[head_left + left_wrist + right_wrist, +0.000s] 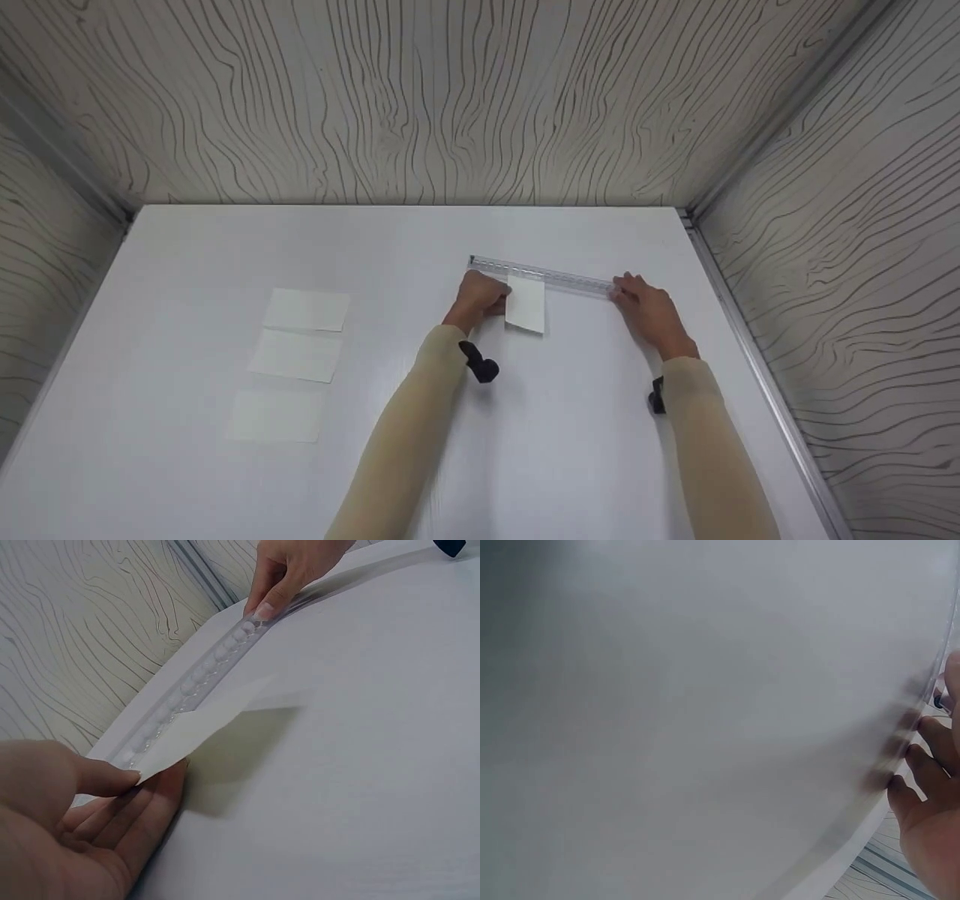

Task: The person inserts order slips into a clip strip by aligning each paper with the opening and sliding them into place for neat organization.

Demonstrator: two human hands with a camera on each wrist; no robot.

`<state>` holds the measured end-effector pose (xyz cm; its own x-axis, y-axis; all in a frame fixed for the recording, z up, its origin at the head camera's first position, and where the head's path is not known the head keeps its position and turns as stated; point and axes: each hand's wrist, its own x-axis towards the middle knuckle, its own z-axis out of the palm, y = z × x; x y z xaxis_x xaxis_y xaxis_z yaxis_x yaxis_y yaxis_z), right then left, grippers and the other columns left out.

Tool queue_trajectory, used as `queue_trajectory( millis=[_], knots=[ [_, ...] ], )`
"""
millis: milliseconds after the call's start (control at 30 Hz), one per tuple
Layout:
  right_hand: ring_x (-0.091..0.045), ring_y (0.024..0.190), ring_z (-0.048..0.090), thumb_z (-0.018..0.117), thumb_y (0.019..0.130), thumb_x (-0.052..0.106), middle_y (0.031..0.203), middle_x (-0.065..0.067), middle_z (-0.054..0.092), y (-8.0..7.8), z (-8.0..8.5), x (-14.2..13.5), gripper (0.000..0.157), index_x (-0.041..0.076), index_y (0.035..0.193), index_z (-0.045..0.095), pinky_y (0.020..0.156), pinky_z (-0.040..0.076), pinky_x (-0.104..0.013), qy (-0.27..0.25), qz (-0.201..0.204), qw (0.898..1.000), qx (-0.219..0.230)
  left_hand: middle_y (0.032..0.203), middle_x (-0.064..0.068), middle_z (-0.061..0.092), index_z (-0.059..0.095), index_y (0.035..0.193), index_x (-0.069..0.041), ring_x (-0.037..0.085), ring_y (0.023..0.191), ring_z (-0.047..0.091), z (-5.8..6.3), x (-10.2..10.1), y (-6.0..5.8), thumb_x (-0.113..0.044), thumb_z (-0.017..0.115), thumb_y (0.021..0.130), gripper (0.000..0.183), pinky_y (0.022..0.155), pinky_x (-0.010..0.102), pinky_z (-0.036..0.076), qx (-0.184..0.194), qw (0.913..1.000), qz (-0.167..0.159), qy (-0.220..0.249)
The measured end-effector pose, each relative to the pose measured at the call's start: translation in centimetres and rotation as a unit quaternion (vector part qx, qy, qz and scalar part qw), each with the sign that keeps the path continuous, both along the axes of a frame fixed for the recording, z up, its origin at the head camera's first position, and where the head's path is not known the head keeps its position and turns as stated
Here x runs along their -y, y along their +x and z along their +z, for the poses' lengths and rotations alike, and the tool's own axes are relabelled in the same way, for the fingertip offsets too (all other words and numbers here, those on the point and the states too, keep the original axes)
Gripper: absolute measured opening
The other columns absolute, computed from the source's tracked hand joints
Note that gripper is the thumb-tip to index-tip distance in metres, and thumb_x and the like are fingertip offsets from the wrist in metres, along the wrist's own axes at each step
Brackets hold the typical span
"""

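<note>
A clear plastic ruler [574,283] lies slanted near the back of the white table. A small white paper piece [526,306] meets its near edge, and the paper's free end stands off the table, casting a shadow in the left wrist view. My left hand [478,298] pinches the paper's left edge between thumb and fingers, as the left wrist view shows. At the ruler's right end, my right hand [651,311] grips it, thumb on top [264,611]. In the right wrist view the right hand's fingertips [896,784] touch the ruler's edge.
Several white paper pieces lie on the left of the table: a far sheet [307,310], a middle one [296,355] just below it, and a nearer one [276,416]. Wood-patterned walls [420,105] enclose the white table [172,300] at the back and sides.
</note>
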<state>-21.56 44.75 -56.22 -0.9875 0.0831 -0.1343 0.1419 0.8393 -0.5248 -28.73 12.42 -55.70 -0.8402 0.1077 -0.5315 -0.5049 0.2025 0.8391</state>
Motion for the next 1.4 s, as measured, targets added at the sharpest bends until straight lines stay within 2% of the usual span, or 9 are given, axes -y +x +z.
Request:
queue_trajectory(
  millis=[200,400,700,933,1200,1400],
  knots=[
    [-0.039,0.163,0.022,0.048,0.111,0.047,0.171,-0.013,0.034,0.1,0.1,0.1,0.056,0.017,0.158,0.048,0.131,0.018,-0.059,-0.002,-0.001,1.000,-0.001,0.084,0.004,0.067,0.066,0.115,0.004,0.011,0.072,0.067,-0.3,-0.5,0.0,-0.003,0.066,0.094,0.023,0.064,0.021,0.059,0.007,0.9999,0.008,0.013],
    [-0.038,0.163,0.020,0.048,0.110,0.048,0.172,-0.011,0.033,0.1,0.2,0.1,0.056,0.018,0.158,0.048,0.132,0.016,-0.059,-0.004,-0.007,1.000,0.005,0.087,0.003,0.066,0.065,0.121,0.003,0.012,0.074,0.067,-0.4,-1.0,0.0,-0.003,0.067,0.093,0.029,0.064,0.021,0.058,0.007,0.9999,0.002,0.012],
    [-0.038,0.164,0.019,0.049,0.110,0.047,0.173,-0.012,0.030,0.1,0.5,0.3,0.057,0.017,0.159,0.046,0.132,0.015,-0.059,-0.009,-0.015,1.000,0.013,0.089,0.004,0.065,0.063,0.124,0.005,0.013,0.077,0.067,0.0,-1.7,0.4,-0.005,0.067,0.094,0.032,0.066,0.021,0.058,0.007,0.9999,-0.008,0.004],
    [-0.037,0.163,0.021,0.048,0.110,0.050,0.172,-0.011,0.032,0.2,0.2,0.4,0.058,0.018,0.158,0.047,0.131,0.019,-0.059,-0.003,-0.017,1.000,0.008,0.089,0.003,0.063,0.066,0.118,0.004,0.013,0.080,0.060,0.1,-2.1,0.4,-0.006,0.068,0.091,0.029,0.067,0.022,0.048,-0.005,0.9993,-0.015,-0.033],
    [-0.037,0.163,0.021,0.049,0.110,0.048,0.172,-0.012,0.032,-0.1,0.1,0.5,0.057,0.018,0.158,0.047,0.131,0.018,-0.058,-0.006,-0.018,1.000,0.007,0.089,0.002,0.062,0.068,0.115,0.004,0.013,0.079,0.059,0.2,-2.7,0.5,-0.007,0.068,0.092,0.025,0.065,0.021,0.047,-0.006,0.9988,-0.015,-0.047],
    [-0.036,0.163,0.021,0.050,0.110,0.048,0.172,-0.011,0.033,0.1,0.2,0.6,0.055,0.019,0.157,0.049,0.131,0.018,-0.059,-0.009,-0.029,1.000,0.008,0.087,0.003,0.063,0.068,0.116,0.004,0.012,0.077,0.061,0.2,-4.0,1.0,-0.007,0.069,0.093,0.026,0.065,0.021,0.048,-0.008,0.9981,-0.017,-0.058]
  ],
)
